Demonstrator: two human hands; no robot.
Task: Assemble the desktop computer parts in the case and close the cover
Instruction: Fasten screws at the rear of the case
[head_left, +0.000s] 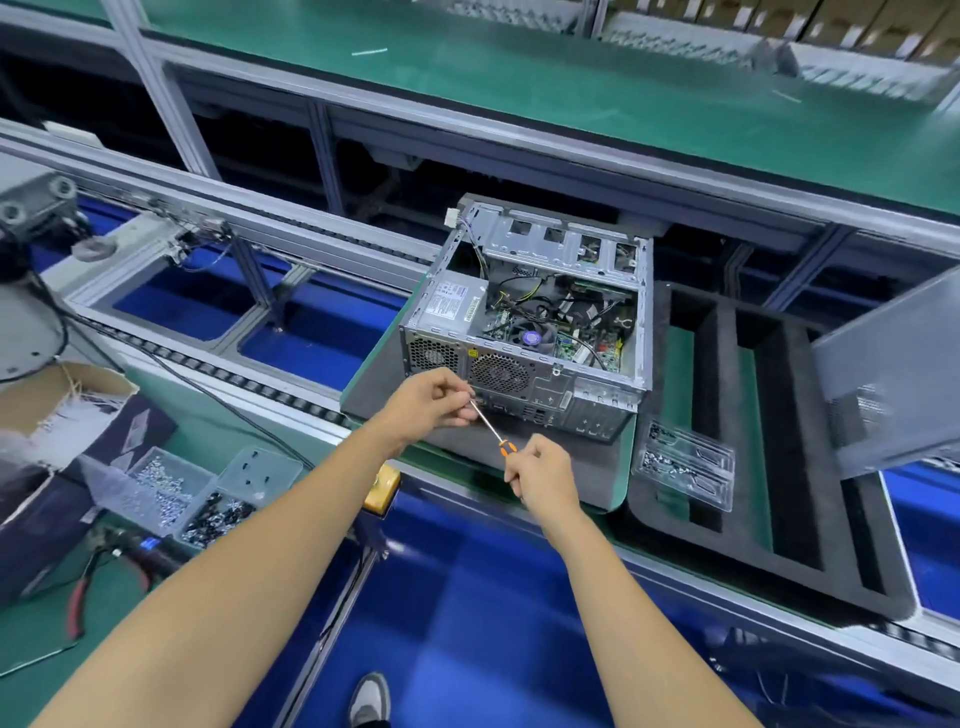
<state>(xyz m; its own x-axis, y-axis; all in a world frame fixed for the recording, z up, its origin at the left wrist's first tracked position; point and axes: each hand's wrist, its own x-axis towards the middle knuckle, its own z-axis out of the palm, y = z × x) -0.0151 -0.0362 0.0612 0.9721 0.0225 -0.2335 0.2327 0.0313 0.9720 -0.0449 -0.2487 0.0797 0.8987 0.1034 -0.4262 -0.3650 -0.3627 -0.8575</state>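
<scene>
Green table (571, 93) spans far side; conveyor frame w/ blue floor below. Open computer case (524, 317) sits center on a grey foam pad (561, 462), rear panel facing near, motherboard + PSU visible inside. Black foam tray (769, 467) right of case; metal side cover (893, 379) far right, blurred. Screw bins (171, 488) near left. Right hand (543, 473) grips the orange screwdriver (493, 431) handle. Left hand (434, 400) pinches the shaft by the tip, at case rear.
</scene>
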